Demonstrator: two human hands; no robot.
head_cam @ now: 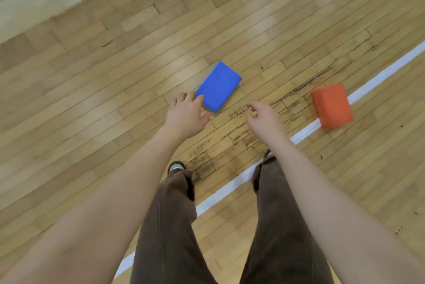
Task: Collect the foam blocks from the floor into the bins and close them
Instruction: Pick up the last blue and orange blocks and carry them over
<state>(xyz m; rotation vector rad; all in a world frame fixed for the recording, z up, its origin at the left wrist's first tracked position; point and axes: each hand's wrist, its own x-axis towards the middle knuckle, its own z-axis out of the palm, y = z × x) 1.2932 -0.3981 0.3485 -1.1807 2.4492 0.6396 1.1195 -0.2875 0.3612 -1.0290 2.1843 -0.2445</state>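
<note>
A worn wooden plank gym floor (92, 104) fills the view, crossed by a white painted line (230, 186) that runs under the person's brown corduroy trousers (170, 226). Both bare arms reach forward and down. The left hand (185, 116) has its fingers spread and relaxed, fingertips at the near corner of a blue rectangular foam block (218, 87) lying flat on the boards; whether they touch it or hover just above cannot be told. The right hand (264, 117) hangs beside it, fingers loosely curled and holding nothing, near the blue block's right side but apart from it. Farther right, an orange rectangular foam block (332, 105) sits on the white line, well apart from both hands. No bins are in view (so they must be looked for elsewhere). This looks like the collecting step, with the blue block about to be picked up: the next move calls for closing both hands on its opposite edges and lifting it.
</note>
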